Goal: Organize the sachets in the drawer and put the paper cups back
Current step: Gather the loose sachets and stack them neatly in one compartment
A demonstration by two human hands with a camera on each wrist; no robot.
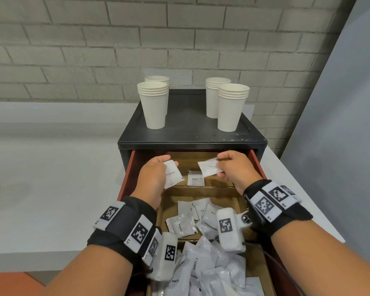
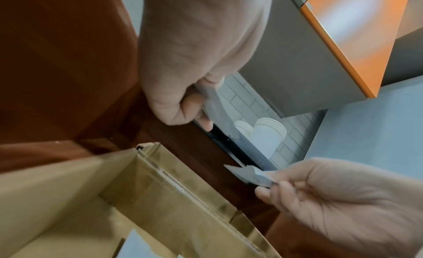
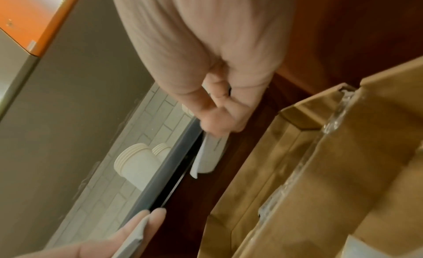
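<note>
Sachets (image 1: pixel 183 224) fill the drawer (image 1: pixel 128 167); left hand (image 1: pixel 153 178) pinches one, right hand (image 1: pixel 233 169) another, print blurred.

Left wrist band (image 1: pixel 124 228) – black fabric wrap w/ white tags bearing black square-code markers, plus white camera block (image 1: pixel 166 256) w/ same marker type. Right wrist band (image 1: pixel 273 205) – identical black wrap, white marker tags, white camera block (image 1: pixel 229 229) on a metal screw mount; forearms bare, no sleeves.
</note>
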